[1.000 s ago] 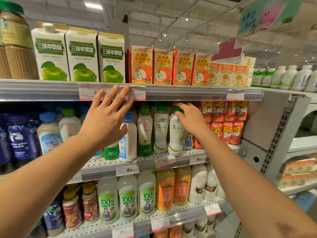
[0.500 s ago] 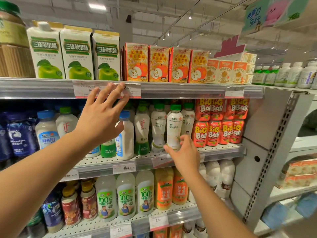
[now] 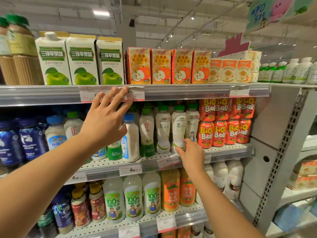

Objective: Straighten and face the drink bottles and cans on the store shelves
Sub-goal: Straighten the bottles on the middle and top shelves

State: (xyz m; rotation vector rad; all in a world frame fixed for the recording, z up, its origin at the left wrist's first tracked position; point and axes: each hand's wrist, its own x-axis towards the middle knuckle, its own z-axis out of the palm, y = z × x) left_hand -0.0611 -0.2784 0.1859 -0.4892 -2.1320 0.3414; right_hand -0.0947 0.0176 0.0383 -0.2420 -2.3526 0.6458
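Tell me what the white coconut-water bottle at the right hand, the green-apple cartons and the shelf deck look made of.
White green-capped coconut-water bottle: likely glossy plastic under a printed sleeve.
Tall white green-apple cartons: apparently coated paperboard, with folded gable tops.
Grey perforated shelf deck: seemingly painted metal, with punched holes.

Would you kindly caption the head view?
Right hand grips a coconut water bottle; open left hand reaches toward the shelf.
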